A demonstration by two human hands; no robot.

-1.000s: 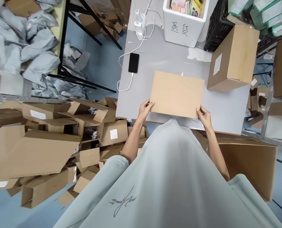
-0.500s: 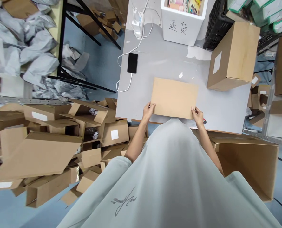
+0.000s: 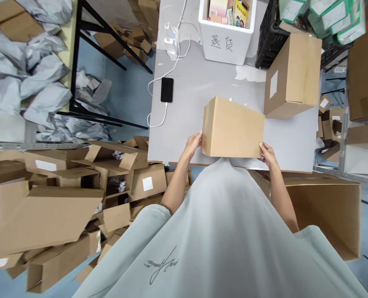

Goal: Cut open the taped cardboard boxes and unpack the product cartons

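A plain brown cardboard box (image 3: 238, 129) is at the near edge of the grey table, its broad face towards me and its narrow left side showing. My left hand (image 3: 193, 145) presses its fingers to that left side. At the lower right corner, my right hand (image 3: 268, 154) grips the box between thumb and fingers. A small red bit shows beneath the right fingers; what it belongs to is hidden.
A taller labelled carton (image 3: 301, 76) stands on the table (image 3: 190, 99) at the right. Behind are a white bin (image 3: 227, 45) with books and a black crate (image 3: 267, 39). A phone (image 3: 167, 90) lies left on its cable. Discarded boxes (image 3: 47, 219) pile up on the floor.
The box has turned and tilted, so its left side now shows, and it sits slightly further right. Both hands have moved with it. The view has shifted a little.
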